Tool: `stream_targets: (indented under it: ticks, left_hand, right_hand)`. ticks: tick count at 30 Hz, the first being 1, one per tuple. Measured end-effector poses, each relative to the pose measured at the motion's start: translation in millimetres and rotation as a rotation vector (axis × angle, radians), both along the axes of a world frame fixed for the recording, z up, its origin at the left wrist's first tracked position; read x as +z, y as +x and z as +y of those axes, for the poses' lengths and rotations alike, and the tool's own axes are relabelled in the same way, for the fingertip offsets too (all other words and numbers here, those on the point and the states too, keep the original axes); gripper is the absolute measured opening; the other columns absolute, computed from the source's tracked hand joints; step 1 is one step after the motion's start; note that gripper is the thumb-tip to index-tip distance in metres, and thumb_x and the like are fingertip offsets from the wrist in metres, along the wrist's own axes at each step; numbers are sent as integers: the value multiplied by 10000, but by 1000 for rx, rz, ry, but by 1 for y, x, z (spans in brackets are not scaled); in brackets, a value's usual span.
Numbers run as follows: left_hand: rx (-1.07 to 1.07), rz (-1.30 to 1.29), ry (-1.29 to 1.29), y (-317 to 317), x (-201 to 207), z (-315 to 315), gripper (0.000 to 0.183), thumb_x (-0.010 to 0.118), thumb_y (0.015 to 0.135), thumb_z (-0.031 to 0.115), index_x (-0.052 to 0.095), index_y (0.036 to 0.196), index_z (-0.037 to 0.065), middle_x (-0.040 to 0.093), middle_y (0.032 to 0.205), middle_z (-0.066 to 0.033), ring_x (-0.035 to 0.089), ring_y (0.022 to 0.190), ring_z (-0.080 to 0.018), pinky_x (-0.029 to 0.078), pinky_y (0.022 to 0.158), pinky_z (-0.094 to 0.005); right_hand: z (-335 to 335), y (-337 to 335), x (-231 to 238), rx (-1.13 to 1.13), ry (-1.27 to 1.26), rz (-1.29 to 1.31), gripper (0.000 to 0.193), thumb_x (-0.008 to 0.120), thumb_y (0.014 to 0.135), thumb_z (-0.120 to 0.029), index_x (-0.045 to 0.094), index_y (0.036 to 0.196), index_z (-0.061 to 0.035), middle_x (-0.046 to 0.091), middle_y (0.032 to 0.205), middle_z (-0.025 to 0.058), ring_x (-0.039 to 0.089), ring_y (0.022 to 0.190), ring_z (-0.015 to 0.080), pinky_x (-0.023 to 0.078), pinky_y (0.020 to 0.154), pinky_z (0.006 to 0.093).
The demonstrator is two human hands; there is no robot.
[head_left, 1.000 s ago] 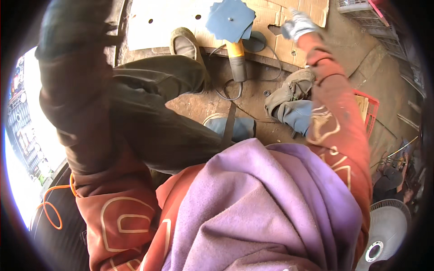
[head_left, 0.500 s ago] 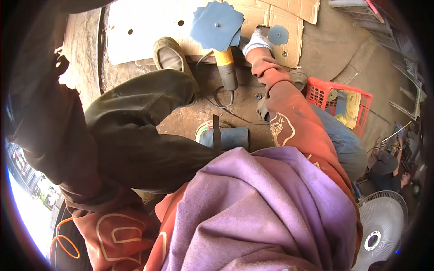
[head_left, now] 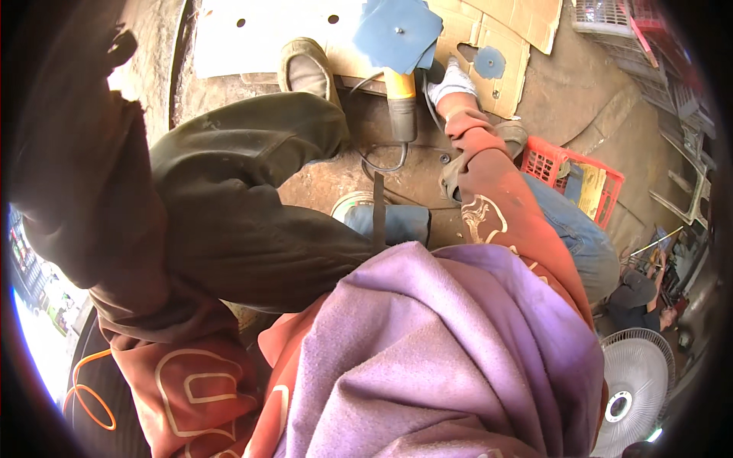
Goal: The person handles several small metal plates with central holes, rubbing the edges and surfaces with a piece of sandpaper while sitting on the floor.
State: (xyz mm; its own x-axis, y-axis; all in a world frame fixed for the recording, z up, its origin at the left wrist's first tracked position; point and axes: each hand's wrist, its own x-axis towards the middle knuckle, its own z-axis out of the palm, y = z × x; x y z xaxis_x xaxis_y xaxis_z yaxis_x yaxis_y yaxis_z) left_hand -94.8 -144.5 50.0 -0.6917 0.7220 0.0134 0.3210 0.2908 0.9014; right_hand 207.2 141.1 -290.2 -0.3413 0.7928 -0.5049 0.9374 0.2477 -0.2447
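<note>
While the right grip (head_left: 454, 82), a hand in a whitish glove below an orange-red sleeve (head_left: 489, 168), is at the near edge of the tan cardboard (head_left: 458, 30), its fingers are partly hidden, so I cannot tell whether they are slack, clenched or grasping something; the left grip cannot be made out. Closest to the right grip is a yellow and dark-grey power tool (head_left: 402, 111) with a cylindrical body, its head covered by a fanned stack of blue square sheets (head_left: 385, 42) around a small stud. I judge the tool stiff and fairly heavy, best held round its dark body, with the black cable (head_left: 403, 155) kept free; the sheets look thin, light and easily bent at their corners. The tool lies across the cardboard's near edge, head on it and body over the brown floor (head_left: 313, 187), just left of the grip, though contact is unclear. To the grip's right, near the cardboard's right edge, lies a scalloped blue-grey disc (head_left: 489, 62), apart from the glove, probably light.
</note>
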Motion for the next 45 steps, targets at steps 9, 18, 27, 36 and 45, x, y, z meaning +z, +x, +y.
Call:
stream_targets:
  ticks: [9, 18, 27, 36, 45]
  left_hand:
    - [-4, 7, 22, 3, -8, 1, 440, 756, 853, 68, 615, 1255, -43, 695, 1175, -122, 676, 1041, -212, 551, 914, -344]
    - [-32, -38, 45, 11, -11, 17, 453, 756, 853, 65, 610, 1267, -46, 694, 1176, -124, 677, 1046, -216, 553, 923, -352]
    - [-84, -177, 57, 10, -23, 82, 467, 756, 852, 62, 605, 1279, -49, 692, 1177, -126, 677, 1050, -221, 556, 932, -359]
    - [-206, -904, 155, 13, -118, 191, 481, 723, 873, 57, 578, 1317, -54, 678, 1203, -140, 662, 1094, -238, 544, 970, -377]
    - [-131, -1205, 166, 71, -249, 235, 496, 724, 875, 10, 566, 1343, -37, 680, 1204, -135, 671, 1085, -233, 554, 958, -370]
  right_hand:
    - [17, -18, 12, 132, 29, -138, 572, 769, 820, -313, 578, 1287, -44, 621, 1299, 225, 590, 1253, 360, 497, 1035, 429]
    - [66, 48, -23, -477, -316, 622, 397, 816, 825, -243, 604, 1074, -17, 735, 903, 116, 714, 759, 232, 590, 654, 377]
    - [74, 74, -12, -706, -317, 825, 289, 792, 847, -201, 637, 1027, -36, 726, 828, 110, 688, 594, 215, 572, 491, 369]
    - [90, 42, 0, -406, 391, 699, 408, 697, 925, -101, 549, 1278, 41, 594, 1300, 194, 633, 1124, 260, 578, 861, 422]
    - [47, -35, 109, -491, -513, 1165, 271, 654, 986, -200, 672, 1117, 37, 695, 965, 85, 690, 781, 170, 601, 591, 303]
